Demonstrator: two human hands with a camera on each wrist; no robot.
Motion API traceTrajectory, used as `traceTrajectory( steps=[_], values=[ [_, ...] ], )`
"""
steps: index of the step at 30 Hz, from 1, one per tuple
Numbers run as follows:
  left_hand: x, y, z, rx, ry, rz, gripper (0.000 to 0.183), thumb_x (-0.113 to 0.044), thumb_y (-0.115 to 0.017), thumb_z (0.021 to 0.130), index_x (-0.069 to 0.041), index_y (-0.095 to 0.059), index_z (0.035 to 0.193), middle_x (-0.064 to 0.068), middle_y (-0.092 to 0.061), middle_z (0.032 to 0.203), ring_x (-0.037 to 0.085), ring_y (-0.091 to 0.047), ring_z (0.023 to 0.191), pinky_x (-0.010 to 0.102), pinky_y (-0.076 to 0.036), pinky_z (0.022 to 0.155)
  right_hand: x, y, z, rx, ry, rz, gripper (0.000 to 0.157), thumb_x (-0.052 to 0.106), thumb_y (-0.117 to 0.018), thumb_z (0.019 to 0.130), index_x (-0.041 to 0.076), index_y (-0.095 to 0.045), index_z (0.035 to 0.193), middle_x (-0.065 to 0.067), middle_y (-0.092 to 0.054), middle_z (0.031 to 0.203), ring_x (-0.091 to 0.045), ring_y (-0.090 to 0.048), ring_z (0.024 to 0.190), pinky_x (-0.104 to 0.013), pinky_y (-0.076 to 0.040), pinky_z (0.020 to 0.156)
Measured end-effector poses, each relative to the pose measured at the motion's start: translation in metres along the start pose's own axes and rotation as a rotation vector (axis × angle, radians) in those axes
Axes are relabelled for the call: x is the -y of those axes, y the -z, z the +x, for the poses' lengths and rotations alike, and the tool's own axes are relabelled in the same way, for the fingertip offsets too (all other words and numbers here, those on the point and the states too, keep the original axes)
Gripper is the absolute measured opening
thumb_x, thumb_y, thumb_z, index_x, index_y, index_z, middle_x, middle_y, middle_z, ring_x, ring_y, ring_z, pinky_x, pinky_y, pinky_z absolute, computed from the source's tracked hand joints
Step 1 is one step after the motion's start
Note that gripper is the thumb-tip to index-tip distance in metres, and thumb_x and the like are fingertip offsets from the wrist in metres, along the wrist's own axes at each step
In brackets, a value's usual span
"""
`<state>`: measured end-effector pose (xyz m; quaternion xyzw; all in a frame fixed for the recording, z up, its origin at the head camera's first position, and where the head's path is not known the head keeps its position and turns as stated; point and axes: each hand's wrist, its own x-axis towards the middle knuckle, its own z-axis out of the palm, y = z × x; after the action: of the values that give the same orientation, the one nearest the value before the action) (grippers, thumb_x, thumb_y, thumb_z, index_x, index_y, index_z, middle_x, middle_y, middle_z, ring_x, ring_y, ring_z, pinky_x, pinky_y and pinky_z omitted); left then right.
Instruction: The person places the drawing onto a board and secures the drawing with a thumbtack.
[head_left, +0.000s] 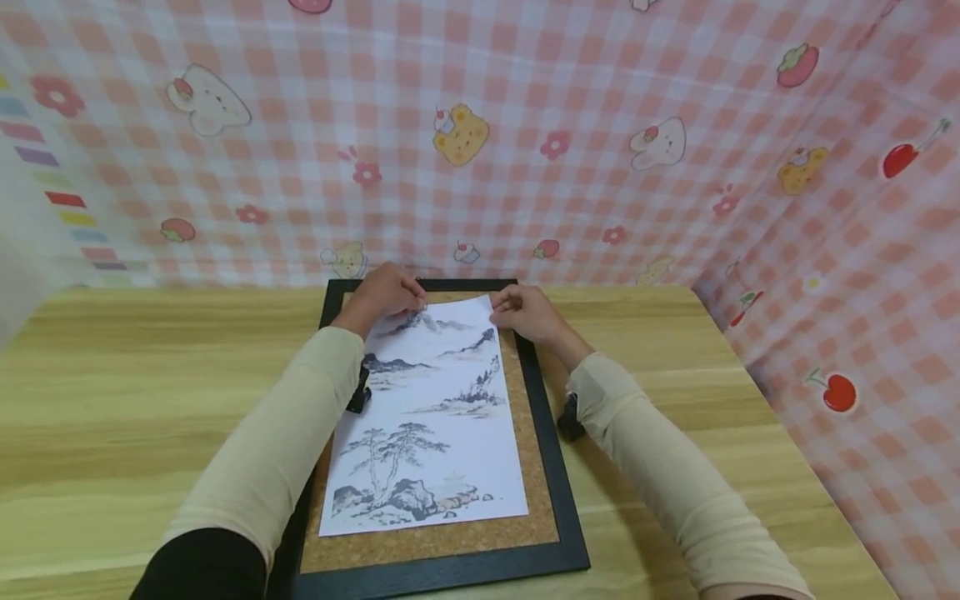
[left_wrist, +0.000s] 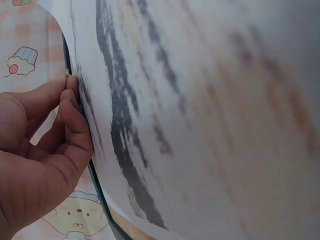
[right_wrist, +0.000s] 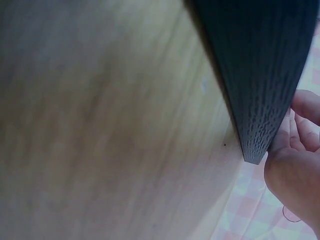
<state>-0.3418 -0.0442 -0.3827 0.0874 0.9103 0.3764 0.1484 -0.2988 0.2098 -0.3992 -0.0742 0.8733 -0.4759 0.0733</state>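
A sheet of white paper printed with an ink landscape lies on a black-framed cork board. At its top edge, my left hand pinches a tiny pin-like thing between thumb and fingertip, too small to make out well. The left wrist view has this hand close against the printed paper. My right hand pinches the paper's top right corner. In the right wrist view the board's dark frame partly hides the fingers of this hand.
The board lies on a wooden table. Behind and to the right hangs a pink checked cloth with cartoon prints. A dark wrist camera hangs below the right wrist, beside the frame.
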Motion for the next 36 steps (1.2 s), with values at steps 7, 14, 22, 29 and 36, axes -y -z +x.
traceTrajectory(
  steps=[7,14,22,29,36],
  values=[
    [-0.0011,0.0024,-0.0009,-0.003,-0.03,0.059,0.017,-0.008,-0.072,0.095,0.0,-0.078,0.108,0.014,-0.065,0.122,0.022,-0.06,0.09,0.036,-0.049,0.084,0.0003,-0.0001,0.0012,0.013,-0.003,0.001,0.019,0.003,-0.067,0.097,-0.006,-0.065,0.113,-0.014,-0.064,0.101,-0.023,-0.06,0.092,-0.029,-0.05,0.08],
    [-0.0027,0.0048,-0.0053,-0.007,-0.04,0.047,0.018,-0.008,-0.07,0.096,0.002,-0.077,0.109,0.016,-0.062,0.126,0.025,-0.058,0.095,0.037,-0.049,0.086,0.0033,0.0,0.0007,0.019,-0.004,0.003,0.02,0.004,-0.067,0.097,-0.006,-0.064,0.114,-0.014,-0.064,0.103,-0.024,-0.06,0.093,-0.03,-0.051,0.08],
    [-0.0028,0.0012,-0.0032,-0.011,-0.025,0.07,0.019,-0.009,-0.071,0.095,0.0,-0.077,0.11,0.015,-0.061,0.132,0.027,-0.057,0.101,0.04,-0.05,0.089,0.0011,-0.0008,-0.0004,0.02,-0.008,0.0,0.02,0.003,-0.067,0.097,-0.006,-0.064,0.115,-0.014,-0.064,0.103,-0.026,-0.06,0.094,-0.032,-0.051,0.082],
    [-0.0045,-0.001,-0.0017,-0.021,0.024,0.081,0.017,-0.009,-0.071,0.095,-0.002,-0.078,0.109,0.013,-0.06,0.135,0.025,-0.058,0.098,0.036,-0.05,0.083,0.0007,-0.0012,-0.0007,0.021,-0.016,-0.005,0.021,0.004,-0.067,0.097,-0.006,-0.065,0.115,-0.016,-0.064,0.105,-0.027,-0.06,0.096,-0.033,-0.051,0.082],
    [-0.0096,0.0009,-0.0035,-0.015,0.038,0.104,0.016,-0.008,-0.07,0.096,-0.002,-0.079,0.107,0.013,-0.063,0.127,0.023,-0.058,0.092,0.033,-0.05,0.079,0.0016,-0.0009,0.0003,0.022,-0.007,-0.015,0.021,0.004,-0.067,0.097,-0.006,-0.064,0.115,-0.015,-0.064,0.104,-0.026,-0.06,0.095,-0.032,-0.051,0.082]
  ],
)
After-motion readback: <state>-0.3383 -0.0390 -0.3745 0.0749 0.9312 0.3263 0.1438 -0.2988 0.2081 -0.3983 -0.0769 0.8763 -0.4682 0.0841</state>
